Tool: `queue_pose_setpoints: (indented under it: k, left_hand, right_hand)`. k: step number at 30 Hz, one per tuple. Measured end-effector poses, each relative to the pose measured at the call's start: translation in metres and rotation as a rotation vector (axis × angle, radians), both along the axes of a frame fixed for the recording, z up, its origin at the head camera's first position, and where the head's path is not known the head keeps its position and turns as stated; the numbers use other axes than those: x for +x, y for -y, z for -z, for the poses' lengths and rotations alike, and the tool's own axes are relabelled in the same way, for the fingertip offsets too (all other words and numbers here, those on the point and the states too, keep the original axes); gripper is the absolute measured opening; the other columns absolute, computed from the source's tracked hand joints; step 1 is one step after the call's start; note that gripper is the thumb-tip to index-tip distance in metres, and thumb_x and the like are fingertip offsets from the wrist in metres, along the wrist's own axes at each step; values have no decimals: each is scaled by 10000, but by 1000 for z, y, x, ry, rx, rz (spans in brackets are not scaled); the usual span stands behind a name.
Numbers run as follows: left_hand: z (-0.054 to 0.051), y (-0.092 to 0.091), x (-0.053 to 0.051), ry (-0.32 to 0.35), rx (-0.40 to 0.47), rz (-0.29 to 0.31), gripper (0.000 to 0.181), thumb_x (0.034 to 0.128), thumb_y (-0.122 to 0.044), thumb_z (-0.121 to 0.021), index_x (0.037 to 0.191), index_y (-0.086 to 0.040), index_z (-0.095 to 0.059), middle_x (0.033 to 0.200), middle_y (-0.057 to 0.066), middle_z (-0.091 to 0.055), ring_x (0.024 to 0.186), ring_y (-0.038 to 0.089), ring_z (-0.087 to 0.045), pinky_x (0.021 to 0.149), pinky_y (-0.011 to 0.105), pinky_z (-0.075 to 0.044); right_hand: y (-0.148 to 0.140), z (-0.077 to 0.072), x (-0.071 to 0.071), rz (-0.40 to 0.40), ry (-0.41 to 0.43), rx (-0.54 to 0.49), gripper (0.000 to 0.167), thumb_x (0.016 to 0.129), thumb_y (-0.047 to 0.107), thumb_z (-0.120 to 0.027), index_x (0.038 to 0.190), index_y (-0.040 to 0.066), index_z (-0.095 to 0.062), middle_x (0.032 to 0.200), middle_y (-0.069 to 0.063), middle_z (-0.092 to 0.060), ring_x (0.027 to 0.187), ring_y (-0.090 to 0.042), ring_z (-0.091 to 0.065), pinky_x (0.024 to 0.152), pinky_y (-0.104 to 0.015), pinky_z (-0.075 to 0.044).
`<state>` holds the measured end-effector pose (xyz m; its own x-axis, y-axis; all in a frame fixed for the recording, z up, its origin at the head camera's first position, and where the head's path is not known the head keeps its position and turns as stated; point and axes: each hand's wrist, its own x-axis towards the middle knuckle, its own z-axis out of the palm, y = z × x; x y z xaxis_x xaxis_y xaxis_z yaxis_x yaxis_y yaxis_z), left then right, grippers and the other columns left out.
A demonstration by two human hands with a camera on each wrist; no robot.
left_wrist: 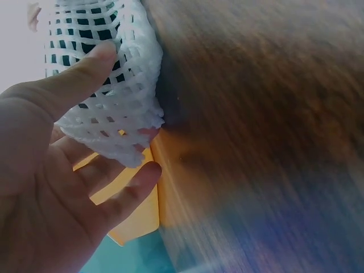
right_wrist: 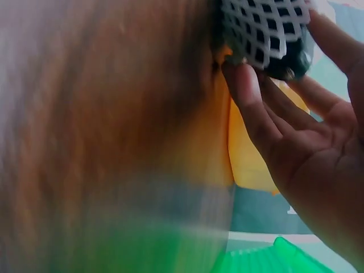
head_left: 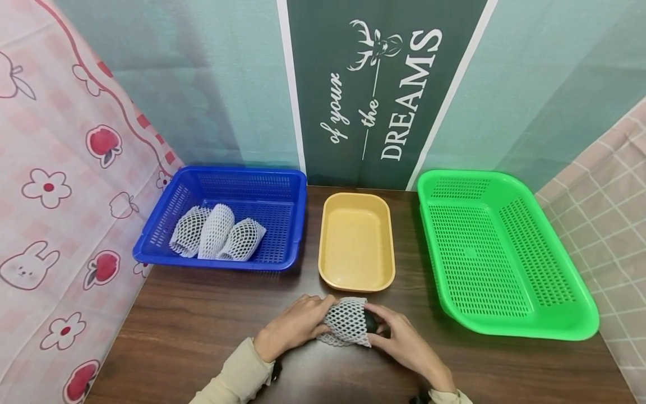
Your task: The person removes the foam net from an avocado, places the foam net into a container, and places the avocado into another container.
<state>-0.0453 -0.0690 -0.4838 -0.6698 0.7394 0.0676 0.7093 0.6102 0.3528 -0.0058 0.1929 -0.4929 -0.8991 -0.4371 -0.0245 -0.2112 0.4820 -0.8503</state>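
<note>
A white foam net sleeve (head_left: 345, 321) lies between both hands, in front of the yellow tray. Inside it sits a dark green, glossy rounded thing (right_wrist: 294, 62), showing at the sleeve's right end; its exact kind is unclear. My left hand (head_left: 301, 322) pinches the sleeve's left end, with the thumb (left_wrist: 94, 71) over the mesh and fingers beneath. At the other end my right hand (head_left: 404, 340) grips the sleeve's rim around the dark green thing, thumb on the near side and fingers on the far side. The mesh covers most of that thing.
Behind the hands stands a yellow tray (head_left: 356, 276). At the left, a blue basket (head_left: 280, 216) holds several white foam net sleeves (head_left: 217, 233). A large green basket (head_left: 474, 252) stands at the right. Printed cloths (head_left: 212, 84) hang behind the brown table (head_left: 202, 320) and along both sides.
</note>
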Motion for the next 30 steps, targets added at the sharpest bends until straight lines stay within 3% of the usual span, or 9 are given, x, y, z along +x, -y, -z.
queue_pose_setpoints:
  k: [7,14,18,24,30]
  left_hand:
    - [1,0,-1,-51,27,22,422,809,-271,-773,1102,-103,-520,809,-11,-693,724,140,-671,786,312,-536]
    - [1,2,-2,-74,84,39,334,818,-191,-768,1039,-118,-528,673,-58,-618,604,97,-605,645,272,-505]
    - [-2,5,-3,-64,131,50,252,868,-150,-721,1072,-132,-575,704,-55,-662,629,88,-631,658,259,-520]
    - [-15,13,-5,-49,155,34,295,897,-124,-681,1186,-171,-645,947,-58,-758,807,99,-712,761,274,-563]
    - [-26,22,-8,-154,157,-7,379,838,-117,-738,1209,-166,-675,1030,-31,-747,884,116,-700,818,299,-557]
  right_hand:
    - [3,0,-2,-1,-78,18,551,824,52,-760,1314,-104,-562,1248,-278,-646,960,-127,-675,786,-284,-584]
    - [1,-1,0,6,-148,47,540,819,78,-766,1312,-56,-590,1287,-215,-649,1142,-238,-640,886,-346,-573]
    - [-3,-3,1,13,-159,13,539,829,139,-773,1319,-7,-603,1300,-185,-647,1167,-182,-624,891,-316,-571]
    - [-13,-17,0,57,-193,-1,558,819,217,-786,1339,105,-617,1316,-98,-648,1196,-49,-582,900,-234,-551]
    - [-30,-38,0,135,-278,2,628,776,103,-813,1365,133,-596,1308,-57,-634,1190,62,-533,880,-105,-492]
